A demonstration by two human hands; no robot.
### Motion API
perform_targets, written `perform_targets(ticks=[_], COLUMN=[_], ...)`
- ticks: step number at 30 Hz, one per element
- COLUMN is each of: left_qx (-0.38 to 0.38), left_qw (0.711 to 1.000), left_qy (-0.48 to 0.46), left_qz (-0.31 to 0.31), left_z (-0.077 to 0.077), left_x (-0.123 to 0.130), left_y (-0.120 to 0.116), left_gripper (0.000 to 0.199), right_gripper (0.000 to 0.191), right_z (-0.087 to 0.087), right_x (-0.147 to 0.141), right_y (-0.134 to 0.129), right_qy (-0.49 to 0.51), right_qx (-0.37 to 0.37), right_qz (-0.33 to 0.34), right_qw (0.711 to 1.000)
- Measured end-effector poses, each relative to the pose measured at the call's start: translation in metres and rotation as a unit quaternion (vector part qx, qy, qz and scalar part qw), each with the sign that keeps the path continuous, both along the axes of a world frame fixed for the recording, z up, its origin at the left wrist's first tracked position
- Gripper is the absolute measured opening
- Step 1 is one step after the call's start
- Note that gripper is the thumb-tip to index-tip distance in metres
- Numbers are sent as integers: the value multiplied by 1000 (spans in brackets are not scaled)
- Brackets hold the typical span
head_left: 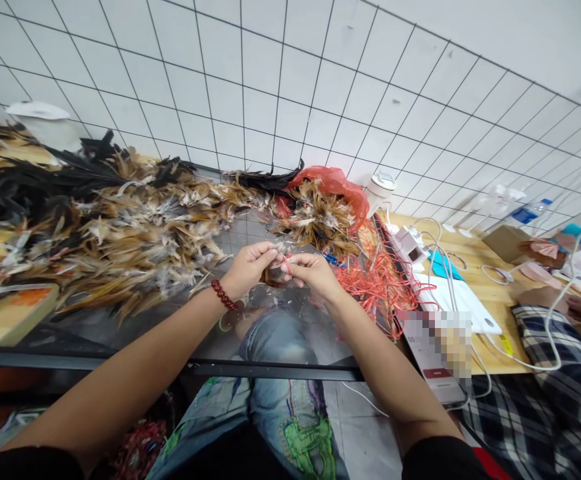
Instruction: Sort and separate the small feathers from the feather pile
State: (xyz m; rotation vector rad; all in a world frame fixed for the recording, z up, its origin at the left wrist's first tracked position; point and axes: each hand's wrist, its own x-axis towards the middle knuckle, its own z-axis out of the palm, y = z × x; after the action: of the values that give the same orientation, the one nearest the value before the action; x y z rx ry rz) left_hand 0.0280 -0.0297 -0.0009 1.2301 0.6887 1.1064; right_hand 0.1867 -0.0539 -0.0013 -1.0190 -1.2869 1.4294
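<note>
Cord (287, 259), red and thin, shows between the person's two hands, just over the glass table (120, 340) and in front of the knees. The right hand (315, 273) has its thumb and forefinger pinched together on it. The left hand (251, 267) is closed narrow too, its fingertips nipping a small pale tuft (279, 247) right beside the cord; how the two join is too small for me to make out from where I stand. The fingertips of both hands almost meet. A dark red bracelet (223, 294) circles the left wrist.

Left of the hands spreads a broad heap of brown feathers (155, 233), with black feathers (65, 177) behind it. Beyond the right hand, a smaller clump (325, 217) sits against a red bag (328, 177), and near that hand lies a tangle (370, 290) of the same sort of red strands. Past the tangle I see a plug (410, 245) with white cables and a phone (433, 363). At the far right, a co-worker's checked sleeve (555, 340) rests by the wooden table (463, 257), where a bottle (533, 211) stands near the wall.
</note>
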Motion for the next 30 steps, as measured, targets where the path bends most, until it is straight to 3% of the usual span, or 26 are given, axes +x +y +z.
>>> perform_targets(ticks=[6, 14, 19, 25, 30], left_qx=[19, -4, -10, -15, 29], left_qw=[999, 1000, 1000, 1000, 999], left_qy=[4, -5, -10, 2, 27], left_qz=[37, 25, 19, 20, 25], left_z=[2, 2, 1, 0, 0], left_x=[0, 1, 1, 2, 1], left_y=[0, -1, -2, -1, -1], left_gripper=[22, 22, 22, 24, 25], right_gripper=[31, 32, 44, 36, 38], right_z=[2, 4, 7, 6, 1], right_x=[0, 3, 3, 7, 9], right_y=[-2, -1, -1, -1, 0], right_qy=[31, 86, 61, 36, 69], right_qx=[13, 13, -28, -78, -128], right_qz=[-66, -57, -28, 26, 81], right_qw=[997, 995, 997, 996, 986])
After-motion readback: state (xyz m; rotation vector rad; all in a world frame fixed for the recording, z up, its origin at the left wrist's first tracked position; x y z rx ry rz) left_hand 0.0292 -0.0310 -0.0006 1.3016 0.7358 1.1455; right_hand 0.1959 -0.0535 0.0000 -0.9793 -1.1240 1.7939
